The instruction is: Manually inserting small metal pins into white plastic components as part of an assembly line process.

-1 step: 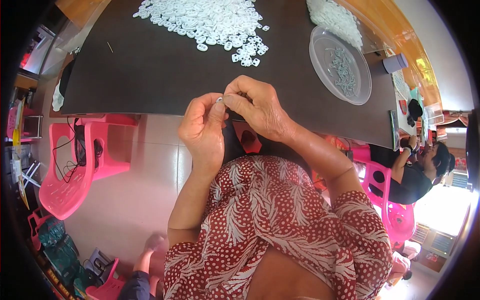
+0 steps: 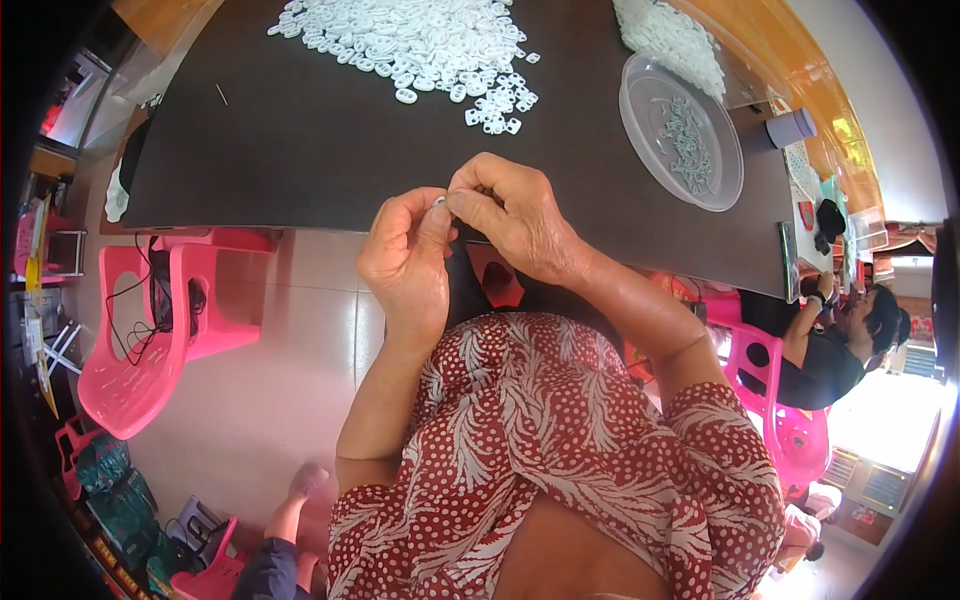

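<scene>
My left hand (image 2: 408, 268) pinches a small white plastic piece (image 2: 438, 202) between thumb and forefinger, just above the table's near edge. Against it, the closed fingertips of my right hand (image 2: 525, 222) meet those of the left. Whatever the right fingers grip is hidden behind the thumb. Farther off lies a large heap of white oval plastic pieces with holes (image 2: 420, 45), with a small cluster of squarish white pieces (image 2: 500, 105) at its near right side. To the right, a clear round tray (image 2: 640, 110) holds many small grey screw-like parts (image 2: 688, 145).
Behind the tray is a pile of translucent white pieces (image 2: 670, 45). A greyish-purple cup (image 2: 790, 127) is at the right. The dark table (image 2: 250, 170) bears a thin stick (image 2: 222, 95). A pink chair (image 2: 150, 370) stands left; a person in black (image 2: 830, 350) sits right.
My hands keep the same pinch in nearly the same place. At the lower left, another person's foot, blurred before, now shows sharper.
</scene>
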